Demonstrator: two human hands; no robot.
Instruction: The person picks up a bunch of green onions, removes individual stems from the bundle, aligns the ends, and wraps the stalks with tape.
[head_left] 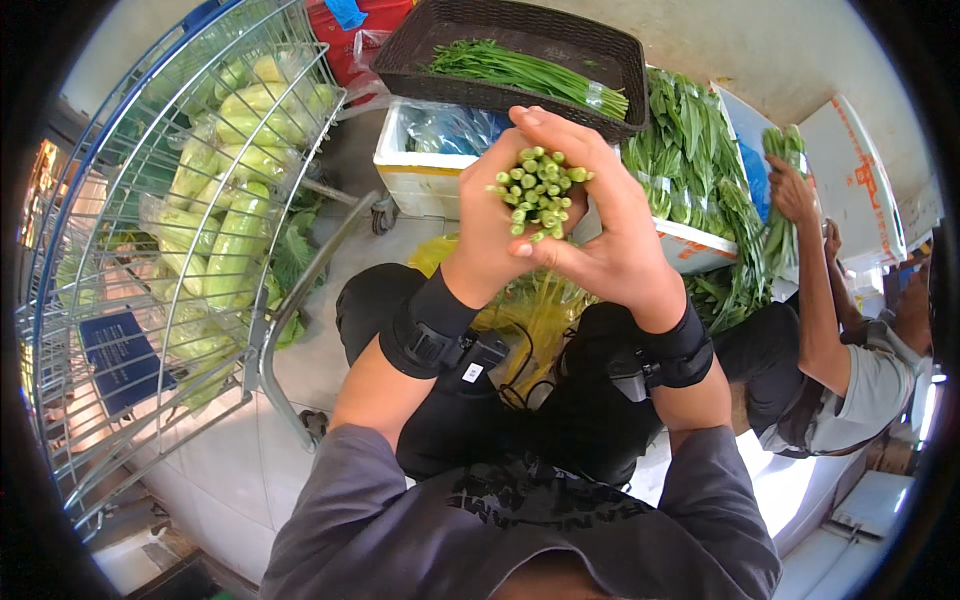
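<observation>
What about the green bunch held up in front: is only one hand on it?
No, the left hand and right hand both wrap around the green bunch, one from each side.

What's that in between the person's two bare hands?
A round bunch of green stems sits between the bare left hand and bare right hand, with its knobby ends showing. The head view shows it.

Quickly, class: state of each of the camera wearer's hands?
Left hand: holding the green stem bundle, fingers partly hidden.
Right hand: closed around the same bundle.
</observation>
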